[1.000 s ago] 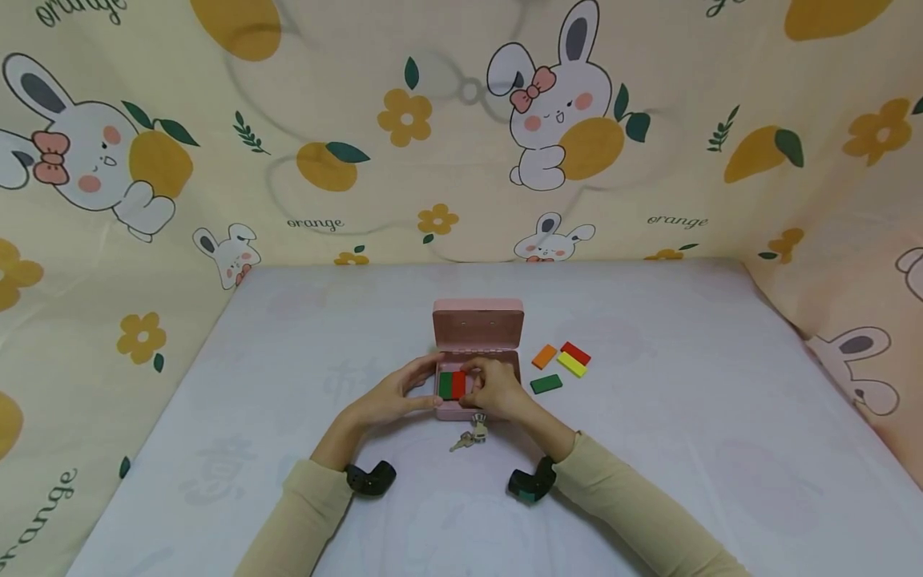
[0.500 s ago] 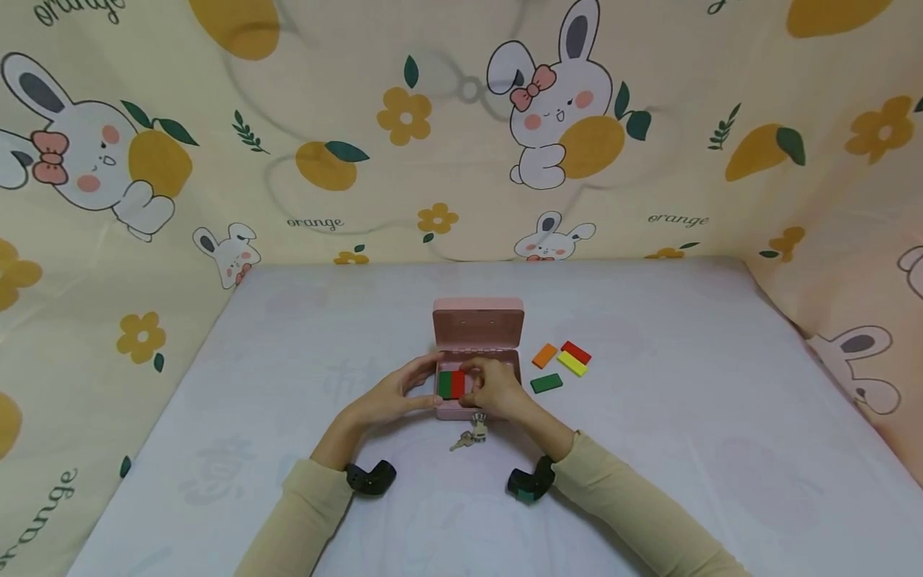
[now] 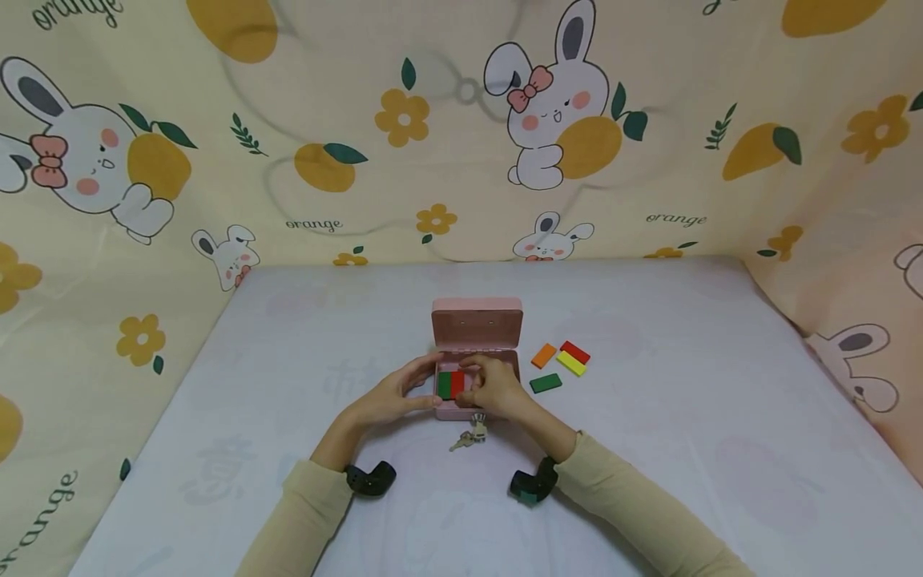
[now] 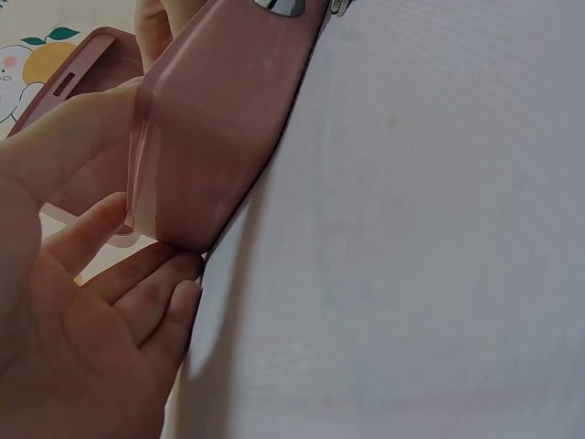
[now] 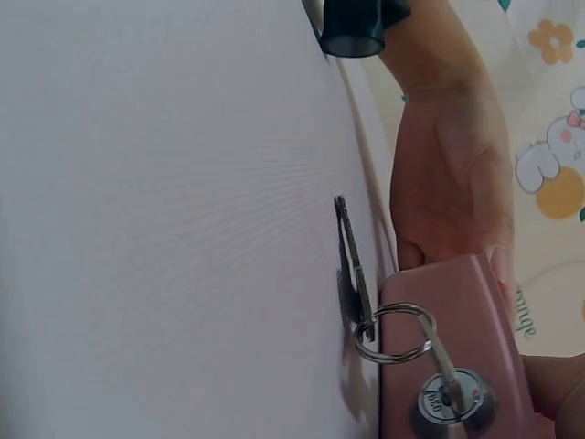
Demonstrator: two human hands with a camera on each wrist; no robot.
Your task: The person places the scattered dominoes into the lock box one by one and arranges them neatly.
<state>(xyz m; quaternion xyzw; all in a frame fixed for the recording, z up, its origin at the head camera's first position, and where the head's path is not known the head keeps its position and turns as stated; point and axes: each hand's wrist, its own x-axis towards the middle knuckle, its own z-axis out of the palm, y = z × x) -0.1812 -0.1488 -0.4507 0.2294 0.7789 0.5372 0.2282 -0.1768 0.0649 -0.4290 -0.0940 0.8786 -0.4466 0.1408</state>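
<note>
While the left hand (image 3: 389,394) is gripping the open pink metal box's (image 3: 450,414) left end, the right hand (image 3: 499,391) is reaching inside, hiding its fingertips; I cannot tell whether it is pinching anything. A flat rectangular green block (image 3: 444,385) and a similar red block (image 3: 457,385) are lying there, touching. The left wrist view is cropping the round silver lock (image 4: 281,7).

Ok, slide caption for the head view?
Left hand touching an open pink box, right hand at the red and green blocks inside; four loose blocks lie to the right.
</note>
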